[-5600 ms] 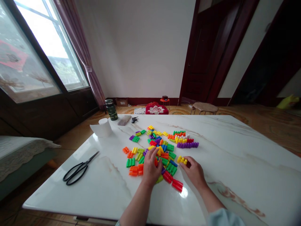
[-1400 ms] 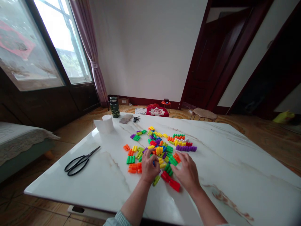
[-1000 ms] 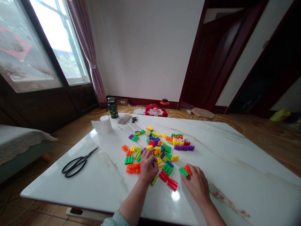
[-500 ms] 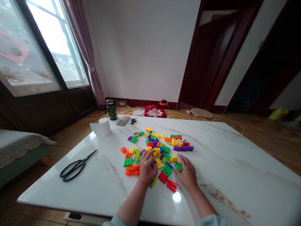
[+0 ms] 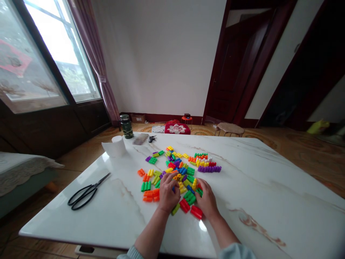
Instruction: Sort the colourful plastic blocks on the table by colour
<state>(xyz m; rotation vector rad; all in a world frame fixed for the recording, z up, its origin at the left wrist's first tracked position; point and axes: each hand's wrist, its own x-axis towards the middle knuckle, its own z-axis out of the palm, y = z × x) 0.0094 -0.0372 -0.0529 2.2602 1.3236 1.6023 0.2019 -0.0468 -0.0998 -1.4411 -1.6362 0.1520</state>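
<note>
Colourful plastic building blocks, shaped like joined tubes, lie in a loose heap on the white marble-patterned table (image 5: 113, 219). At the heap's near side my left hand (image 5: 169, 194) is closed, its fingertips on a yellow block (image 5: 177, 176) whose hollow ends show. Just to the right, my right hand (image 5: 207, 199) curls its fingers round another yellow block (image 5: 194, 184), partly covering a green block (image 5: 199, 191). Between the hands lie green blocks (image 5: 189, 198), and nearer me are two red blocks (image 5: 196, 212). Orange blocks (image 5: 151, 195) sit left of my left hand.
Black-handled scissors (image 5: 83, 196) lie on the left of the table. A paper roll (image 5: 118, 145), a camouflage flask (image 5: 126, 126) and a small dark object (image 5: 152, 139) are at the back left. Joined rows of blocks, one purple (image 5: 209, 168), sit right of the heap.
My right hand has moved left toward my left hand, and the yellow block at its fingertips has come along and turned. The yellow block at my left fingertips has tilted.
</note>
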